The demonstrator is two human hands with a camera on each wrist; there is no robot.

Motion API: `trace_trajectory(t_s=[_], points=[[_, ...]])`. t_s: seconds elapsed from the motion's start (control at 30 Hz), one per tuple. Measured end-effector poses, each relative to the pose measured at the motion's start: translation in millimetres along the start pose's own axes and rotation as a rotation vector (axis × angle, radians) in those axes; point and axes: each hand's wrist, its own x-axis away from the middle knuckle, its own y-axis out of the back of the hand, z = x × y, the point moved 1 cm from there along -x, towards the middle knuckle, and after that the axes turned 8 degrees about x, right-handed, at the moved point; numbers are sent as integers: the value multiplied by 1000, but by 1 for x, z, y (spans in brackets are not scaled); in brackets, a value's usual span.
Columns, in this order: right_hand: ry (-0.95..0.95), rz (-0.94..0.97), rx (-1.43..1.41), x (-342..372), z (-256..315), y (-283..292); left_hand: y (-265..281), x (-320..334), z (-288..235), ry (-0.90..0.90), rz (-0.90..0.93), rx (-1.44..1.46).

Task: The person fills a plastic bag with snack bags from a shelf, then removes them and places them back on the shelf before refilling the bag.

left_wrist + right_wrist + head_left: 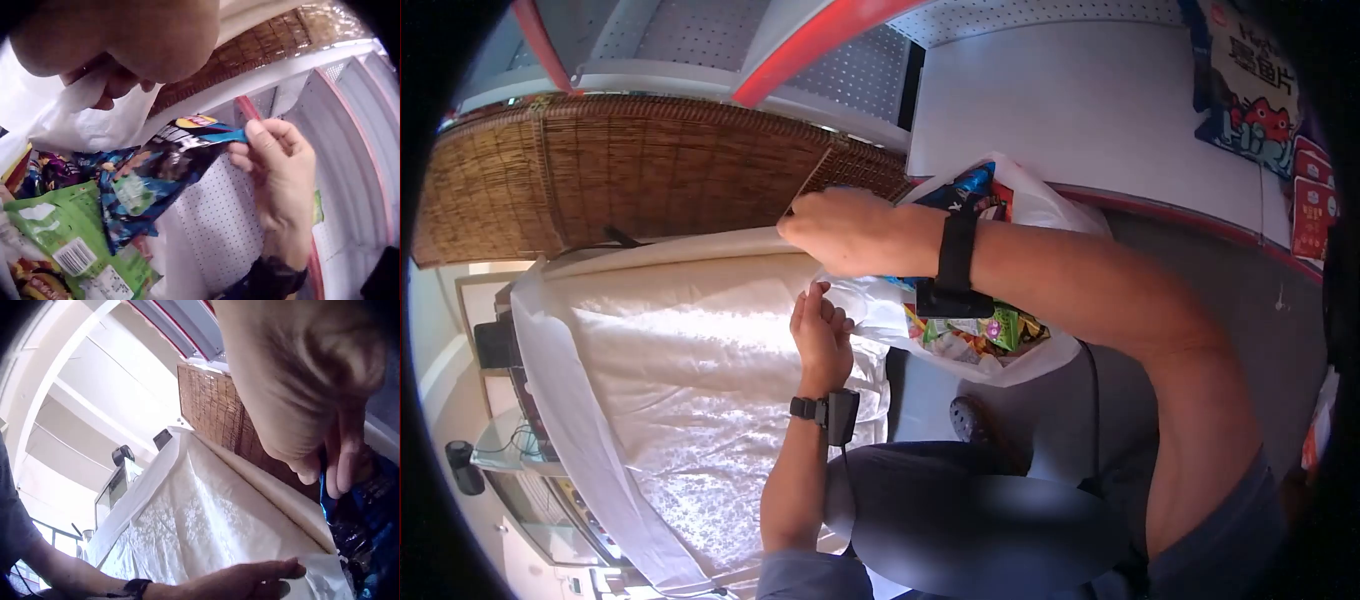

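Note:
My right hand (850,235) pinches a dark blue chip bag (169,162) by its top corner; the bag hangs slanted over the other packets in the left wrist view. In the right wrist view, the thumb and fingers of the right hand (300,381) close on the blue edge. My left hand (822,340) grips the rim of a white plastic bag (1040,195), its curled fingers on the thin plastic in the left wrist view. Inside lie a green snack packet (75,237) and several other colourful packets. My right forearm hides part of the bag in the head view.
A table with a cream cloth (680,350) stands to the left, a woven wicker screen (650,180) behind it. White shelves (1050,100) edged in red rise at the back. A large snack pack (1250,85) is on the far right.

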Motion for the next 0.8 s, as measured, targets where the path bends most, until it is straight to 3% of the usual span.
trace_trajectory(t_s=[0.03, 0.27, 0.33, 0.47, 0.57, 0.63, 0.67, 0.73, 0.8], points=[[-3, 137, 27, 5, 0, 0, 1, 0, 0, 6, 18, 46], [37, 149, 14, 4, -4, -28, -16, 7, -6, -2, 36, 95], [-64, -169, -200, -3, -6, -37, -12, 4, -4, -19, 10, 96], [-15, -332, -334, -8, -5, -18, -13, 5, -6, -27, 34, 59], [-119, -208, -434, -6, -6, -17, -12, 3, -4, -37, 6, 56], [-134, 72, -207, 0, -13, -28, -13, 5, -5, -32, 9, 53], [-133, 72, -206, 5, -16, -26, -14, 5, -6, -33, 9, 54], [-1, 384, 175, 21, -21, -20, -16, 8, -7, -30, 5, 52], [-50, 446, 166, 27, -21, -17, -17, 9, -10, -26, 8, 57]])
